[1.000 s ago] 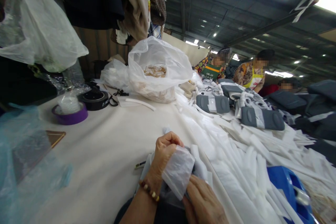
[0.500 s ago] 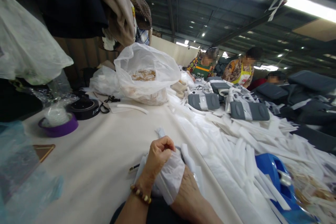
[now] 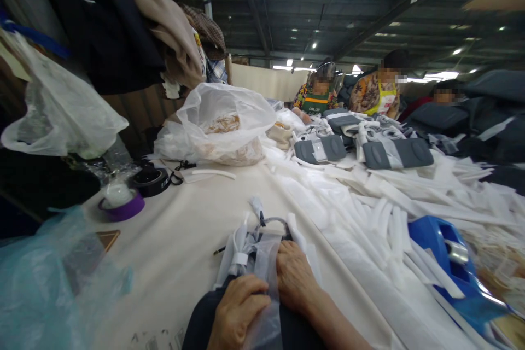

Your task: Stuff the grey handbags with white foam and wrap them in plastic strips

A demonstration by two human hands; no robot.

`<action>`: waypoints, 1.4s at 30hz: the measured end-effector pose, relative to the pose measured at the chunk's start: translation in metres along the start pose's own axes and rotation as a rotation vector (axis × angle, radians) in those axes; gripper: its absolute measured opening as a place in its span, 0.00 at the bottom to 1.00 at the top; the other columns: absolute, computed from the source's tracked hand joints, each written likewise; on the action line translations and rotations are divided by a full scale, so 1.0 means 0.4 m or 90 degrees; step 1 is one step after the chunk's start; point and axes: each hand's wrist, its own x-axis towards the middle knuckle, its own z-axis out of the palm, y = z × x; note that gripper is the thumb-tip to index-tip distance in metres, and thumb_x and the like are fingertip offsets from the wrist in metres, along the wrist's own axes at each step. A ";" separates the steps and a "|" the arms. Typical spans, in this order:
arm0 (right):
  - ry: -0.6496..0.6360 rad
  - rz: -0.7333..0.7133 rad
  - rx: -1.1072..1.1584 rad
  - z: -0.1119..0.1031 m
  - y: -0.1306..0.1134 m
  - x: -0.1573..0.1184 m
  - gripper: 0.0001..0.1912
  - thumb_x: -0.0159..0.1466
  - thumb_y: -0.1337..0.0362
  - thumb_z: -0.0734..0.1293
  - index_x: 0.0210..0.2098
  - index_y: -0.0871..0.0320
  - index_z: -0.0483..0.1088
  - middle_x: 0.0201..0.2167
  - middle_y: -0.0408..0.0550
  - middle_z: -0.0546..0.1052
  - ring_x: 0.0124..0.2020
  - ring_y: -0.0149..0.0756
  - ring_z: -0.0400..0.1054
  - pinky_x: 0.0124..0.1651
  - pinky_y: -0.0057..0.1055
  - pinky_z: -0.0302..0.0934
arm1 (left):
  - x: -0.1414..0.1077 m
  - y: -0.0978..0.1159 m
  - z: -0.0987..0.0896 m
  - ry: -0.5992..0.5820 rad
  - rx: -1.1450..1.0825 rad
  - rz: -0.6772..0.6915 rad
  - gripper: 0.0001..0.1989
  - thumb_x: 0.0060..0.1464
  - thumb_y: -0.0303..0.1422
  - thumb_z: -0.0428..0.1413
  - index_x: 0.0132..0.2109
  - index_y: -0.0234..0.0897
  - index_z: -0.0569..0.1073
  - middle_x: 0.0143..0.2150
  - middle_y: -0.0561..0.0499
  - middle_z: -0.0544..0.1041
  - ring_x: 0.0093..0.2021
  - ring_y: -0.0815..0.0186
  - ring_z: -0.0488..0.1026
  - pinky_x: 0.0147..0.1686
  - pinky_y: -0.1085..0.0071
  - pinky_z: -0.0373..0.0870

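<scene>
Beige table; clear film between fingers

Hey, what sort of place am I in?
Probably a packing or assembly workshop: similar gray pads with pale bands lie among white strips, and two aproned people are at the far side.

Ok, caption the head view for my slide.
Left hand and right hand on a translucent plastic sheet, purple tape roll and open plastic bag farther back.
</scene>
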 end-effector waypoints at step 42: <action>0.221 0.201 0.018 0.009 -0.014 -0.438 0.33 0.64 0.57 0.60 0.65 0.52 0.44 0.54 0.53 0.67 0.52 0.45 0.66 0.50 0.42 0.66 | -0.148 0.112 -0.053 -0.355 0.403 0.284 0.34 0.43 0.23 0.53 0.60 0.20 0.59 0.62 0.32 0.60 0.65 0.44 0.50 0.56 0.55 0.64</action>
